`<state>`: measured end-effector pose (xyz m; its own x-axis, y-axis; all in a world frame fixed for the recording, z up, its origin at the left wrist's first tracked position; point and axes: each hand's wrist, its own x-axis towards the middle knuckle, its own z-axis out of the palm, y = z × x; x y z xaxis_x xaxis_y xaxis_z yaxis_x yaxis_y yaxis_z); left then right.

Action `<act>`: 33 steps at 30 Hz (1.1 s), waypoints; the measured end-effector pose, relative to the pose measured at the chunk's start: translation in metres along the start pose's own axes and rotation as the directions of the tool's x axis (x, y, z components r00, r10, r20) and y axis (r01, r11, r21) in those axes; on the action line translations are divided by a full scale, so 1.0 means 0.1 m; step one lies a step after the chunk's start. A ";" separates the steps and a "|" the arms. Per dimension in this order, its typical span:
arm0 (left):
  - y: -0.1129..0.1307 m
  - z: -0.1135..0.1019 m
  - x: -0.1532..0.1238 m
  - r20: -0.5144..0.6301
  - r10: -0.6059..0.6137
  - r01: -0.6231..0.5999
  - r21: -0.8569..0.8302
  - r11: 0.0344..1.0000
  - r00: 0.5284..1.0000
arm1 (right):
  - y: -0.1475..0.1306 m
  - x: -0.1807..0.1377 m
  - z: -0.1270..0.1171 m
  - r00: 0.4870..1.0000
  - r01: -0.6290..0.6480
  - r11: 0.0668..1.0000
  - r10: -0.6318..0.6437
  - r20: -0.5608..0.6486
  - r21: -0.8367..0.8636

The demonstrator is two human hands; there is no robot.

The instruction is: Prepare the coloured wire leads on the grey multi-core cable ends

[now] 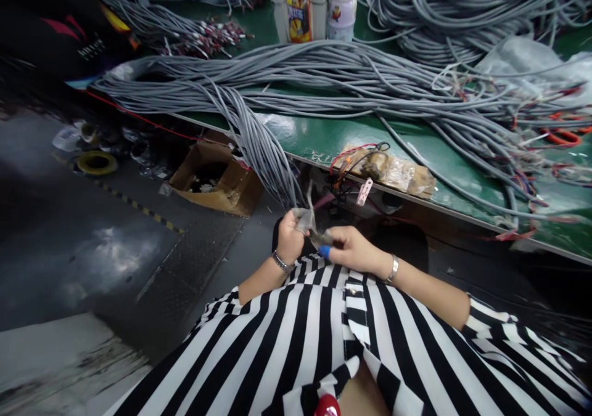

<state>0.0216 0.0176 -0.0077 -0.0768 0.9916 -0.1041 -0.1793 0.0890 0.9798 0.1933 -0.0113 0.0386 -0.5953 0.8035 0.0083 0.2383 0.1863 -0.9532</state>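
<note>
A thick bundle of grey cables [259, 145] hangs over the bench edge and runs down to my lap. My left hand [290, 238] is closed around its lower end, where a crumpled, greyish translucent piece of plastic [305, 220] shows between the fingers. Just to the right, my right hand [356, 251] has its fingers pinched together on the plastic's trailing part. A blue cover [324, 251] sits on one of its digits. The cable tips are hidden by the left hand and the plastic.
More grey cables [314, 65] lie across the green bench [319, 134], with orange-handled scissors [562, 137] at right. Taped cardboard [407, 175] sits at the bench edge near red and black wires. Behind stand a bottle [343, 9] and coiled cable [462, 9]. An open cardboard box [217, 185] is below.
</note>
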 end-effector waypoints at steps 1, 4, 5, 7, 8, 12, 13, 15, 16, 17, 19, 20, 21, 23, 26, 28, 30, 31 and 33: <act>0.00 -0.01 0.05 -0.069 -0.009 0.005 -0.049 0.999 0.998 | -0.01 -0.02 0.00 0.995 0.054 0.998 -0.053 0.083 -0.016; 0.02 -0.06 0.14 -0.119 -0.037 0.022 -0.121 0.992 0.992 | -0.02 -0.09 -0.07 0.992 0.089 0.993 -0.081 0.100 -0.077; 0.02 -0.08 0.14 -0.091 -0.037 0.026 -0.111 0.994 0.995 | -0.02 -0.12 -0.12 0.999 0.049 0.993 -0.047 0.021 -0.108; 0.01 -0.09 0.10 -0.031 -0.013 0.011 -0.062 0.998 0.999 | -0.05 -0.18 -0.24 0.991 -0.035 0.980 0.008 -0.137 -0.196; 0.01 -0.09 0.07 0.000 0.006 -0.006 -0.028 1.000 1.000 | -0.07 -0.21 -0.30 0.986 -0.045 0.963 0.000 -0.166 -0.267; 0.00 -0.07 -0.06 0.140 0.089 -0.106 0.119 0.987 0.986 | -0.25 -0.35 -0.43 0.955 -0.040 0.812 -0.140 -0.261 -0.583; 0.01 -0.06 -0.08 0.180 0.107 -0.135 0.152 0.979 0.978 | -0.30 -0.37 -0.44 0.939 -0.064 0.752 -0.177 -0.294 -0.657; 0.03 -0.05 -0.11 0.253 0.151 -0.208 0.219 0.953 0.956 | -0.35 -0.38 -0.44 0.912 -0.133 0.610 -0.234 -0.337 -0.781; 0.04 -0.05 -0.12 0.285 0.173 -0.248 0.252 0.935 0.943 | -0.36 -0.38 -0.44 0.907 -0.163 0.536 -0.249 -0.340 -0.828; 0.05 -0.05 -0.13 0.313 0.195 -0.287 0.282 0.916 0.930 | -0.37 -0.38 -0.44 0.908 -0.183 0.470 -0.255 -0.331 -0.863; 0.05 -0.05 -0.15 0.362 0.224 -0.348 0.328 0.878 0.905 | -0.35 -0.36 -0.45 0.925 -0.190 0.370 -0.244 -0.292 -0.910; 0.05 -0.05 -0.15 0.384 0.232 -0.372 0.343 0.862 0.894 | -0.34 -0.35 -0.45 0.934 -0.183 0.336 -0.233 -0.270 -0.924; 0.04 -0.06 -0.16 0.402 0.236 -0.388 0.354 0.851 0.885 | -0.33 -0.33 -0.45 0.943 -0.172 0.314 -0.223 -0.248 -0.934; 0.02 -0.06 -0.16 0.418 0.233 -0.397 0.364 0.843 0.878 | -0.30 -0.30 -0.44 0.955 -0.152 0.292 -0.203 -0.217 -0.944; 0.01 -0.06 -0.17 0.415 0.215 -0.375 0.356 0.856 0.884 | -0.24 -0.22 -0.40 0.959 -0.157 0.293 -0.184 -0.217 -0.943; 0.01 -0.05 -0.19 0.443 0.203 -0.378 0.355 0.855 0.874 | -0.18 -0.17 -0.37 0.952 -0.195 0.304 -0.169 -0.254 -0.933; 0.03 -0.05 -0.21 0.495 0.195 -0.403 0.358 0.842 0.847 | -0.11 -0.15 -0.35 0.940 -0.249 0.321 -0.146 -0.307 -0.914; 0.04 -0.06 -0.22 0.518 0.194 -0.418 0.359 0.835 0.833 | -0.06 -0.15 -0.36 0.931 -0.277 0.339 -0.136 -0.338 -0.899; 0.05 -0.08 -0.24 0.527 0.205 -0.432 0.354 0.830 0.825 | 0.05 -0.20 -0.39 0.905 -0.335 0.407 -0.111 -0.410 -0.850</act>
<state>0.0142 -0.0062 -0.0013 0.4168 0.8857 0.2047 0.2315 -0.3211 0.9183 0.2362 -0.0045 0.0457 -0.2502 0.9386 0.2373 0.9486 0.2868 -0.1340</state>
